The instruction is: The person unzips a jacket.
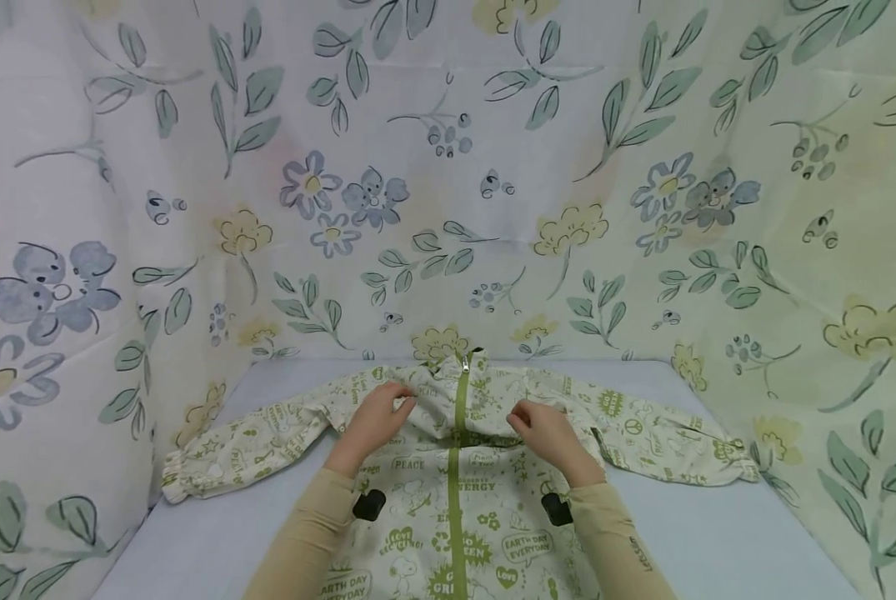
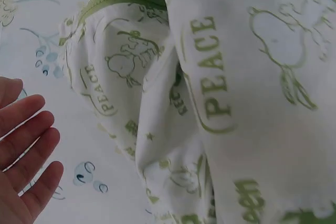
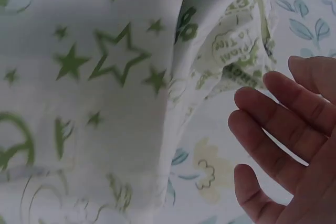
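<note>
A white jacket (image 1: 410, 508) with green printed words and cartoon figures lies spread front up, its collar at the far side. A green zipper (image 1: 455, 492) runs down its middle, with a metal pull (image 1: 465, 365) near the collar. Over the chest, left of the zipper, my left hand (image 1: 378, 421) holds nothing; its fingers look loosely extended in the left wrist view. To the zipper's right is my right hand (image 1: 548, 433), also holding nothing, fingers relaxed and spread in the right wrist view. Both wrist views show a gap between fingers and fabric.
The left sleeve (image 1: 245, 450) and right sleeve (image 1: 665, 442) stretch outward across the pale table (image 1: 200, 537). Floral cloth (image 1: 448, 183) hangs behind and along both sides. A dark wrist device (image 1: 369, 505) sits at the left cuff, another (image 1: 556, 509) at the right.
</note>
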Motion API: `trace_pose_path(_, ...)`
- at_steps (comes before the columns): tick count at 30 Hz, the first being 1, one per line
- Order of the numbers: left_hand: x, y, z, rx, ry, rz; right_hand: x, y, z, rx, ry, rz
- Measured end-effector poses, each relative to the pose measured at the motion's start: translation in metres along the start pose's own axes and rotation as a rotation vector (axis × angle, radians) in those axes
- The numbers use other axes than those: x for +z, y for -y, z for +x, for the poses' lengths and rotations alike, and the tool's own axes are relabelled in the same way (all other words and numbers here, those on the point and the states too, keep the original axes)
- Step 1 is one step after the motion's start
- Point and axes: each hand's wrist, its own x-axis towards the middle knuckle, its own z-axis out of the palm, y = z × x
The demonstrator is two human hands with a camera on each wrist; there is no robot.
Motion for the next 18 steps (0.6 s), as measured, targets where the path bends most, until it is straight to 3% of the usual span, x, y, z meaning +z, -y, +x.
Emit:
trace_pose_path(11, 0.030, -0.013, 0.037, -0.017, -0.082, -0.170, 0.010, 0.025, 0.029, 0.032, 0.037, 0.078)
trace_pose_path(18, 0.036, -0.019, 0.056, -0.101, -0.069, -0.208, 0.017, 0.039, 0.044, 0.040, 0.052, 0.117)
